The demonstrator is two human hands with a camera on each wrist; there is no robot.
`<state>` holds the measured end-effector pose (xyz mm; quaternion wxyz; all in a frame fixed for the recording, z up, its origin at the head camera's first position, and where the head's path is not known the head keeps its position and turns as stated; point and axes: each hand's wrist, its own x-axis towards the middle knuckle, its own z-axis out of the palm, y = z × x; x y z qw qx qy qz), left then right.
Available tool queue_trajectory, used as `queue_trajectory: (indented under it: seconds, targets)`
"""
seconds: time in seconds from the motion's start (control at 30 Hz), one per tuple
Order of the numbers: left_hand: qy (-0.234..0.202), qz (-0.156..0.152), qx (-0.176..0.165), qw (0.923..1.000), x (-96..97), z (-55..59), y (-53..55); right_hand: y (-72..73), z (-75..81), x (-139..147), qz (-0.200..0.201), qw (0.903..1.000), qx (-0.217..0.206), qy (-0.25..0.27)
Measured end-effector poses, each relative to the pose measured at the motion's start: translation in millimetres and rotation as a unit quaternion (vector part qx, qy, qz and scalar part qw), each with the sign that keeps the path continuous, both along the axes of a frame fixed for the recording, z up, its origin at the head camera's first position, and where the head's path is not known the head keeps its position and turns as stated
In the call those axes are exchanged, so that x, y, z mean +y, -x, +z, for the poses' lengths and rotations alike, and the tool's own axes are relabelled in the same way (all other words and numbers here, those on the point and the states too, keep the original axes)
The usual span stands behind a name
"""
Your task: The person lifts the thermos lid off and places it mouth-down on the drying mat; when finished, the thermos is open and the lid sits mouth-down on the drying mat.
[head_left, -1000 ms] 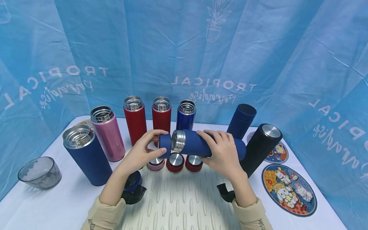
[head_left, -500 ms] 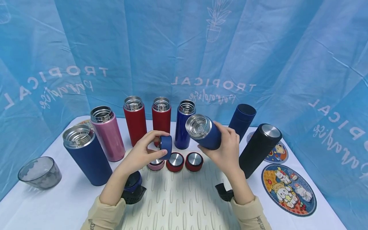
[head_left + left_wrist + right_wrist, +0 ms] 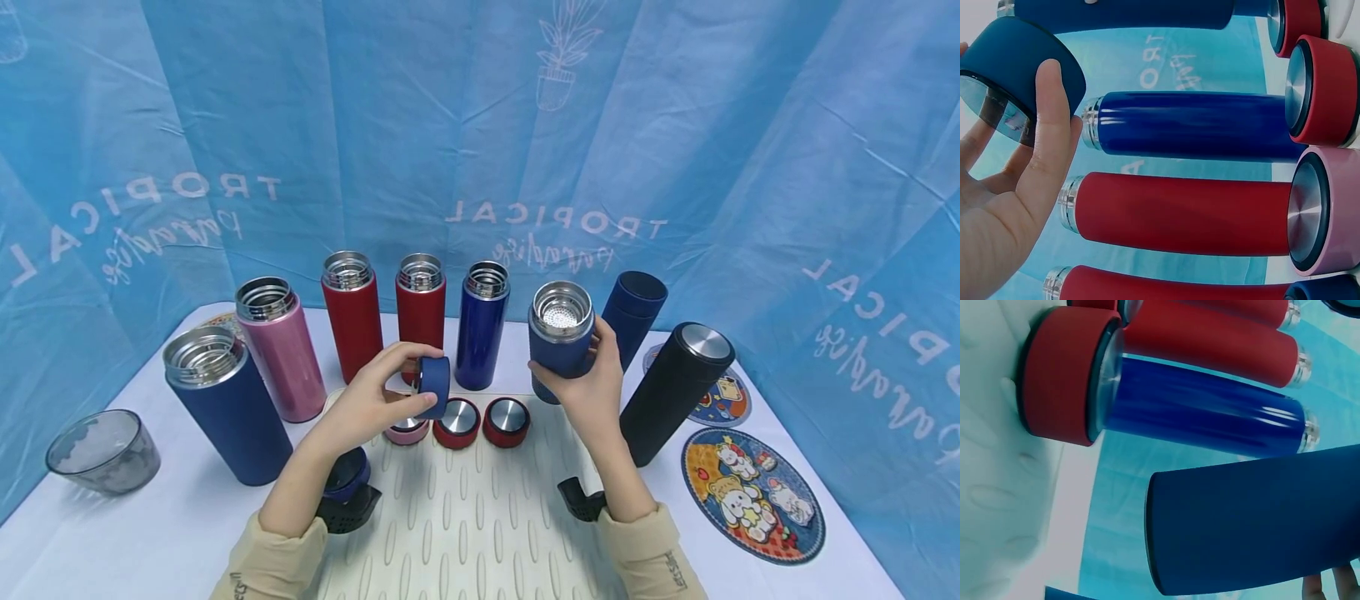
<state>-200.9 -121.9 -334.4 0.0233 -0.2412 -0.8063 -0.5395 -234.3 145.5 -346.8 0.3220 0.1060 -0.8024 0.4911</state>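
My left hand (image 3: 367,404) holds a navy blue thermos lid (image 3: 435,387) on its side by the edge, between thumb and fingers. In the left wrist view, the lid (image 3: 1029,62) has a clear rim facing the palm. My right hand (image 3: 592,392) grips a navy blue thermos (image 3: 555,354) around its body, near upright, mouth up. A perforated strainer shows inside its steel neck. In the right wrist view, backdrop shows beside the base of this thermos (image 3: 1247,525), and only fingertips are visible. Lid and thermos are apart.
Lidless thermoses stand in a row: navy (image 3: 228,408), pink (image 3: 285,358), two red and a shiny blue one (image 3: 480,337). Capped navy (image 3: 633,312) and black (image 3: 675,392) ones stand right. Several loose lids, including a red one (image 3: 506,422), lie before me. A glass bowl (image 3: 103,452) sits left.
The navy thermos has moved away from the lid to the right and turned from lying sideways to near upright, its mouth now up. My left hand and the lid have barely moved.
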Motion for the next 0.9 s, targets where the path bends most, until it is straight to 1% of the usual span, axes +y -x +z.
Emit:
queue_trajectory:
  seconds: [0.1,0.23,0.37,0.47,0.63,0.77,0.9]
  targets:
    - [0.001,0.001,-0.002,1.0,0.1,-0.6,0.1,4.0,-3.1,1,0.002,0.9995,-0.016,0.028]
    - [0.002,-0.001,0.0,1.0,0.2,-1.5,0.9,10.8,-5.6,2,0.011,0.9969,-0.052,0.059]
    - [0.0,-0.003,0.001,1.0,0.1,-1.4,1.2,22.9,-11.5,2,0.02,0.9945,-0.064,0.08]
    - [-0.001,-0.004,-0.002,1.0,0.0,-1.5,1.1,34.4,-18.8,1,0.017,0.994,-0.068,0.084]
    - [-0.003,-0.008,-0.003,1.0,0.0,-2.1,1.0,52.5,-28.7,-1,0.002,0.9928,-0.089,0.079]
    - [-0.004,-0.008,-0.002,1.0,0.5,-1.5,1.0,62.6,-32.1,-4,-0.006,0.9914,-0.104,0.078]
    - [-0.003,-0.009,-0.003,1.0,0.7,-0.9,1.3,71.4,-33.8,-5,-0.008,0.9887,-0.129,0.076]
